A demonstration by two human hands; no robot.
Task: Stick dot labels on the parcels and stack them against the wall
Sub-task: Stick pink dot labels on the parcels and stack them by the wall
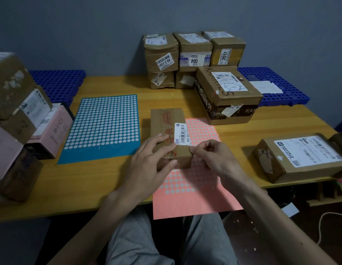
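A small brown parcel (167,123) with a white barcode label lies on the pink dot-label sheet (187,190) at the table's front middle. My left hand (153,159) rests on the parcel's near left side, fingers straight on top and thumb against its front face. My right hand (214,155) is at the parcel's near right corner, its thumb and forefinger pinched together; whether a dot is between them is too small to tell. A blue sheet of dots (103,127) lies to the left. Several labelled parcels (193,54) are stacked against the grey wall.
A larger taped box (227,96) stands behind the pink sheet. Another parcel (300,157) lies at the right table edge. A pile of brown and pink boxes (23,115) fills the left edge. Blue perforated pallets (59,83) sit along the wall.
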